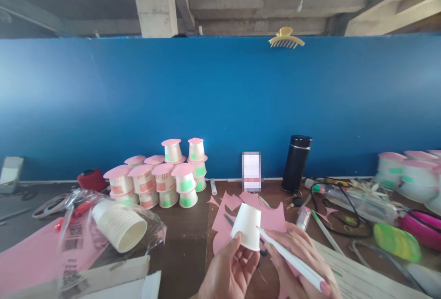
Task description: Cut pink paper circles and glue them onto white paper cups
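Note:
My left hand [229,269] holds a small white paper cup [246,225] upside down, thumb and fingers pinched on its rim. My right hand [298,257] grips a white pen-like stick [289,257] whose tip touches the cup's side. Beneath both hands lies cut pink paper [272,218] on the brown table. To the left stands a pile of finished paper cups with pink lids [161,177] and green or orange patches.
A sleeve of stacked white cups [119,225] in clear plastic lies at left on pink sheets. A black flask [296,162], a phone [251,170], cables [339,225], a green object [396,241] and more lidded cups [409,172] sit at right. A blue wall backs the table.

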